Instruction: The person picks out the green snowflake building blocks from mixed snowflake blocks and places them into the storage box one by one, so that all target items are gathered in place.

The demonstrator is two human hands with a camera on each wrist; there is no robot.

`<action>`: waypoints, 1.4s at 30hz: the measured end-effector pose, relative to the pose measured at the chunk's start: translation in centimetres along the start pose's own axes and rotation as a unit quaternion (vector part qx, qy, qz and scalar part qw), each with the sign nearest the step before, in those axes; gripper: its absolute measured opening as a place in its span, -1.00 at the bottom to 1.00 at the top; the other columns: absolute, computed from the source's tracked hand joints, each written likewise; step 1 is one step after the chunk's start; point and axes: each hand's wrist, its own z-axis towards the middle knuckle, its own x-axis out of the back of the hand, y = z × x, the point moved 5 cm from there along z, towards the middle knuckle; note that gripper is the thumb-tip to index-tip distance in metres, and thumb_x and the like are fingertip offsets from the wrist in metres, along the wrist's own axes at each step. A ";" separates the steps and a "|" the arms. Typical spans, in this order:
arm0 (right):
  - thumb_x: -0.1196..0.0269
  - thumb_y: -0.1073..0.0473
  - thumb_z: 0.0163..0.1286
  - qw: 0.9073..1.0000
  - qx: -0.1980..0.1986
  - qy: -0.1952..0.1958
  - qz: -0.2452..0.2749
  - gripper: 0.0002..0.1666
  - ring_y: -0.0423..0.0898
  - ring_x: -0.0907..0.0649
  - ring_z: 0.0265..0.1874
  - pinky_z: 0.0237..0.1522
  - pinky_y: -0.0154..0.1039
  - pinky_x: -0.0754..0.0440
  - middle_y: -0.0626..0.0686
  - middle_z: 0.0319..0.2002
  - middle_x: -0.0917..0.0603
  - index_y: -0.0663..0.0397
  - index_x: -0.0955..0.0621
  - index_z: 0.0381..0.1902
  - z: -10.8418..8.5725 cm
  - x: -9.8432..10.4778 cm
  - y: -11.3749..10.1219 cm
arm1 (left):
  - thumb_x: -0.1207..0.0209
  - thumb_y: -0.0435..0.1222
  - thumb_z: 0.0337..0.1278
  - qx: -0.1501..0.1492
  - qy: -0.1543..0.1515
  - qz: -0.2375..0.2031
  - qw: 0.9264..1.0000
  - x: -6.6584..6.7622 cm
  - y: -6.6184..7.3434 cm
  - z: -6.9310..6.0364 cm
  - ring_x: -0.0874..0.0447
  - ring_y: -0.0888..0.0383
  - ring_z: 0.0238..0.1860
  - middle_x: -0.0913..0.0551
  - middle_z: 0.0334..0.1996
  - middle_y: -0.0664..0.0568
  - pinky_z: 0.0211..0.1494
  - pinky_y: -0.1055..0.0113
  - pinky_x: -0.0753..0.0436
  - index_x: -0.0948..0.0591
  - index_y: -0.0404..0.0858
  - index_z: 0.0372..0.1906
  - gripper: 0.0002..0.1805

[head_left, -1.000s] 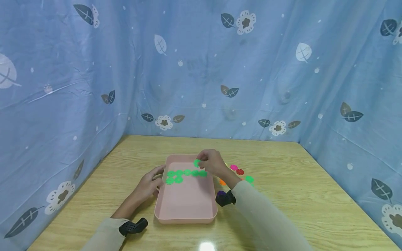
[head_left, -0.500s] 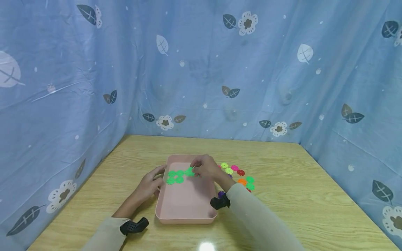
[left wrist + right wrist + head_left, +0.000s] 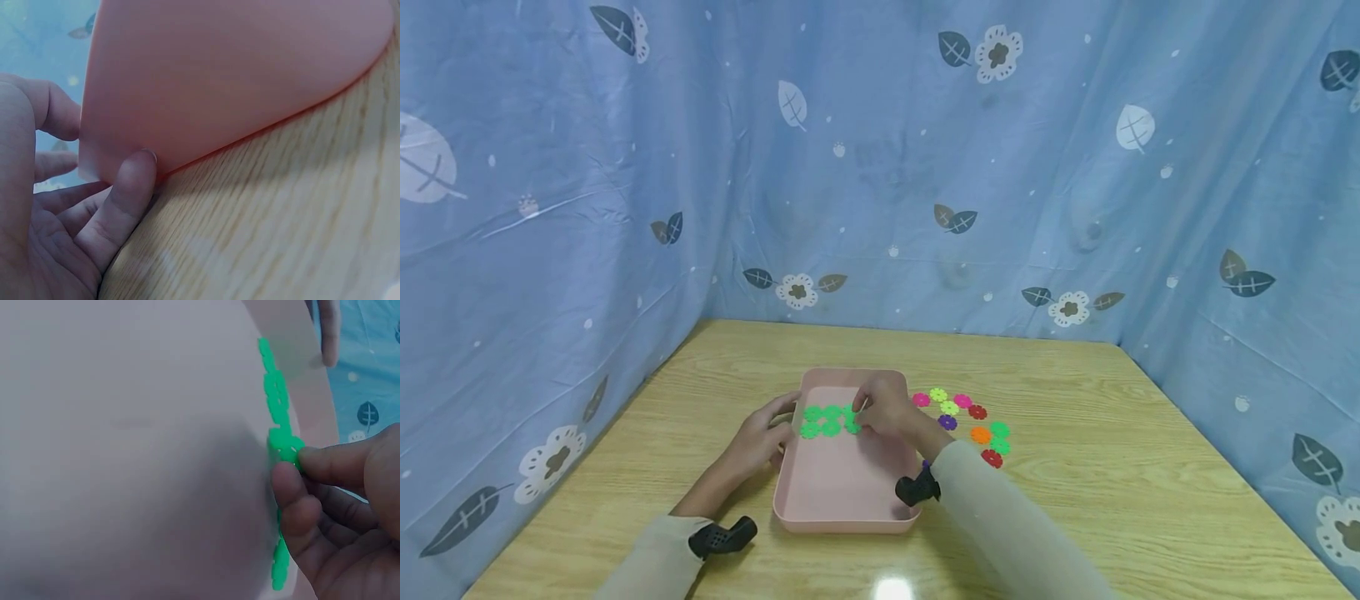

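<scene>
In the head view a shallow pink tray [image 3: 850,492] lies on the table with two rows of green flower-shaped discs [image 3: 831,412] near its far left part. My right hand [image 3: 886,407] is over the tray and pinches a green disc [image 3: 289,450] between thumb and fingers, just at the discs lying there. Part of the far row is hidden behind this hand. My left hand [image 3: 758,437] holds the tray's left side, the thumb [image 3: 131,187] against the outer wall and other fingers at the rim.
Right of the tray lie several loose discs: orange [image 3: 981,435], purple [image 3: 948,422], yellow [image 3: 949,407], pink [image 3: 962,401], red [image 3: 992,458] and green [image 3: 1000,429]. A blue patterned curtain [image 3: 880,167] hangs behind and beside the wooden table [image 3: 1112,467].
My right hand has moved from the tray's far right part leftward and nearer, and a green disc now sits in the near row under its fingers. The left hand stays at the tray's side.
</scene>
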 end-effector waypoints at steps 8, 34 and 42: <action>-0.37 0.39 0.22 0.999 -0.021 -0.031 -0.031 -0.94 -0.23 -0.56 -0.69 -0.53 -0.37 -0.56 -0.05 -0.61 -0.63 0.24 -0.70 -0.33 -0.2 -0.8 0.0 | -0.02 -0.42 0.21 -0.002 -0.005 -0.009 1.000 0.0 0.1 0.0 -0.72 -0.06 -0.33 -0.28 0.45 -0.35 -0.54 0.18 -0.68 -0.19 -0.26 0.58 -0.22; -0.37 0.28 0.27 0.991 0.025 -0.012 -0.131 -0.91 -0.14 -0.66 -0.38 -0.06 -0.17 -0.61 -0.01 -0.34 -0.74 0.20 -0.75 -0.28 -0.1 0.1 -1.0 | 0.02 -0.40 0.23 -0.003 -0.002 0.009 1.000 0.1 0.3 0.0 -0.73 -0.02 -0.25 -0.30 0.45 -0.34 -0.50 0.19 -0.70 -0.21 -0.25 0.56 -0.26; -0.31 0.23 0.40 0.995 0.010 -0.019 -0.099 -0.90 -0.13 -0.58 -0.41 -0.23 -0.17 -0.60 -0.03 -0.38 -0.66 0.09 -0.68 -0.35 -0.3 2.1 -0.8 | -0.01 -0.41 0.20 -0.003 0.000 0.012 1.000 0.1 0.0 0.0 -0.73 -0.05 -0.25 -0.32 0.45 -0.34 -0.50 0.18 -0.70 -0.22 -0.24 0.56 -0.24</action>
